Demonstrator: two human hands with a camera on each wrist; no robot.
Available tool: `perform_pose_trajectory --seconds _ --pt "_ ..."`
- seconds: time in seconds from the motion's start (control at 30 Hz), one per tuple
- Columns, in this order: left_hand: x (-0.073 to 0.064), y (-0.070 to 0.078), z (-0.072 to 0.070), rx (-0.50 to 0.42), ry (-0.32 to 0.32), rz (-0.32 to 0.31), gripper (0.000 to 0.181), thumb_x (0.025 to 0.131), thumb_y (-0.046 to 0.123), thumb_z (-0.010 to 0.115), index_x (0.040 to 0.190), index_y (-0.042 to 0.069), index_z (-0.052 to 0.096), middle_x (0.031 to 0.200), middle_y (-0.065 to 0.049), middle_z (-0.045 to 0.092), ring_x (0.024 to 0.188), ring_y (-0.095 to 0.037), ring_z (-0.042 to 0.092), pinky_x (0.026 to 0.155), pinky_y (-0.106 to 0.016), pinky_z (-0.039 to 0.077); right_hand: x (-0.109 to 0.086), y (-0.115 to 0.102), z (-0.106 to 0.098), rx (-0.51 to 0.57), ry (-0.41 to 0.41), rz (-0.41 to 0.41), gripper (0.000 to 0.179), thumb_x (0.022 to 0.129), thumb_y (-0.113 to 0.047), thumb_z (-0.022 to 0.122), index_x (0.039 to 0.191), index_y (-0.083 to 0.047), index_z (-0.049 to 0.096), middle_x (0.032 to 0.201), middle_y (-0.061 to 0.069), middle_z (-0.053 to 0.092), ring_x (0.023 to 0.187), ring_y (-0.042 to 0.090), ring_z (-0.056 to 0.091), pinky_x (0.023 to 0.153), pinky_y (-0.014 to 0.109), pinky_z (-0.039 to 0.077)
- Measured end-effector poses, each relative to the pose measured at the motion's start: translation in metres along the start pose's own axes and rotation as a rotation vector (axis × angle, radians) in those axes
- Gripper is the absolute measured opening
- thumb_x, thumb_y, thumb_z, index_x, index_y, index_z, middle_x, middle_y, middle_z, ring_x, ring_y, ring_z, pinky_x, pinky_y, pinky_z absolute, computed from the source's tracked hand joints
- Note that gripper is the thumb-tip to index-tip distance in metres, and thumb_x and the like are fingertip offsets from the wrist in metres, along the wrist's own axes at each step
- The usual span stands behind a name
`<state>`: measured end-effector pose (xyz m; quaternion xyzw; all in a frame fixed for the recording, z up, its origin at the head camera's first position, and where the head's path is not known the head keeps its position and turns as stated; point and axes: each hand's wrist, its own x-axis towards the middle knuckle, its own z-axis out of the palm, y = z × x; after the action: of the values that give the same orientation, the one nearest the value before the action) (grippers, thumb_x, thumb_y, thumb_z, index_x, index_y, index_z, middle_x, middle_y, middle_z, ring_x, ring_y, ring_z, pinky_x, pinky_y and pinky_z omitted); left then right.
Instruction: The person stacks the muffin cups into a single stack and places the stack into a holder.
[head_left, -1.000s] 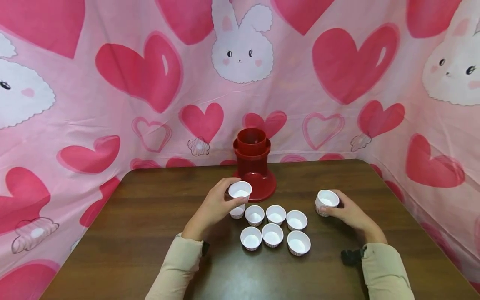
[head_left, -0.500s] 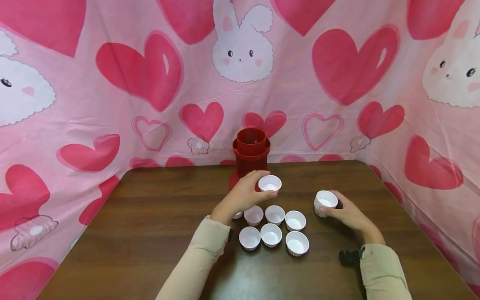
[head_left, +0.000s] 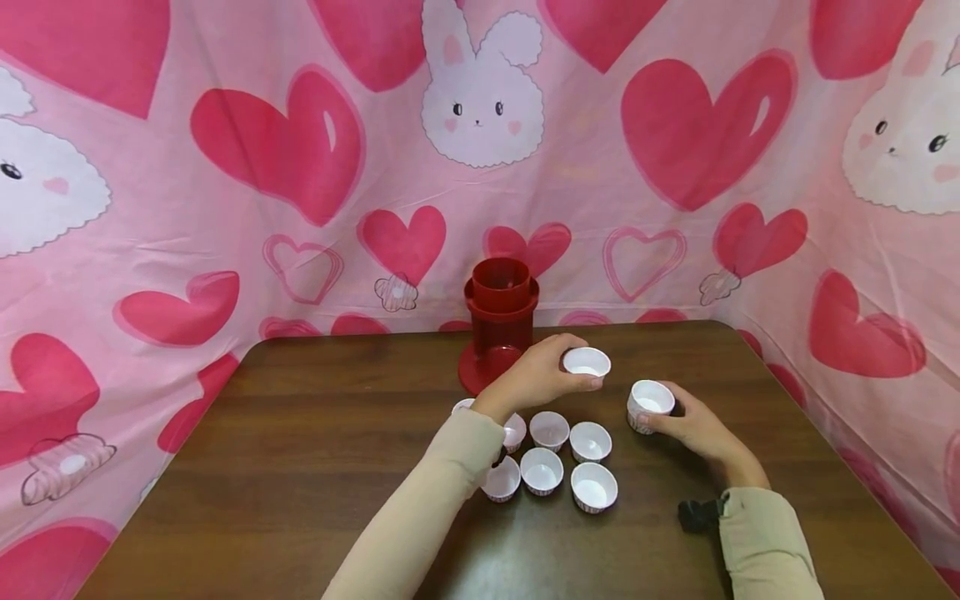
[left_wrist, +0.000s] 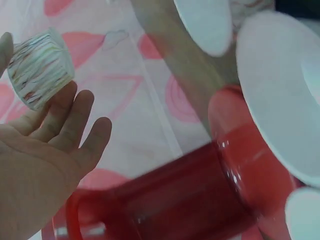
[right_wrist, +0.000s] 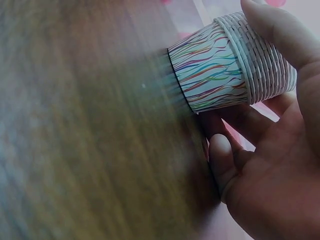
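Note:
My left hand [head_left: 538, 377] pinches a single white paper baking cup [head_left: 587, 362], raised above the table left of the stack. In the left wrist view that cup [left_wrist: 42, 70] shows streaky coloured lines on its side, between thumb and fingers. My right hand [head_left: 697, 425] grips a stack of nested paper cups [head_left: 649, 408] on the table at the right. Seen from the right wrist, the stack [right_wrist: 215, 70] has wavy coloured lines on its lowest cup and several rims packed together. Several loose cups [head_left: 542, 471] stand upright in two rows between the arms; my left forearm partly covers some.
A red plastic cylinder [head_left: 501, 321] with a wide round base [head_left: 471, 371] stands at the back of the brown wooden table [head_left: 337, 433]. Pink heart-patterned cloth [head_left: 405, 167] hangs behind and at both sides. A black wrist device [head_left: 699, 517] sits by the right sleeve.
My left hand has carried its cup to the right, from in front of the red cylinder to near the stack. The right hand and its stack have stayed almost still.

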<state>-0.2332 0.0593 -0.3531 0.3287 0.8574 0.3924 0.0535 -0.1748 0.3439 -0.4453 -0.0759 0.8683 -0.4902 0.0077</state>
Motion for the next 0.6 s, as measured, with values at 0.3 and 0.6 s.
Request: perform_pose_trajectory --seconds 0.3,0.6 --pt "0.033 0.010 0.024 0.017 -0.019 0.047 0.054 0.086 0.044 0.080 0.130 0.018 0.061 0.112 0.006 0.057 0.099 -0.008 0.053 0.083 -0.022 0.047 0.002 -0.001 -0.004 0.005 0.011 -0.011 0.055 0.093 -0.017 0.074 0.139 0.002 0.050 0.124 0.019 0.059 0.108 0.023 0.053 0.092 0.039 0.045" --pt "0.046 0.012 0.046 0.020 -0.090 0.020 0.052 0.087 0.039 0.079 0.130 0.014 0.061 0.112 0.005 0.059 0.098 -0.008 0.054 0.083 -0.022 0.047 0.001 0.006 0.000 0.033 0.014 -0.022 0.054 0.092 -0.016 0.075 0.137 0.002 0.052 0.123 0.018 0.060 0.105 0.021 0.054 0.089 0.035 0.046"
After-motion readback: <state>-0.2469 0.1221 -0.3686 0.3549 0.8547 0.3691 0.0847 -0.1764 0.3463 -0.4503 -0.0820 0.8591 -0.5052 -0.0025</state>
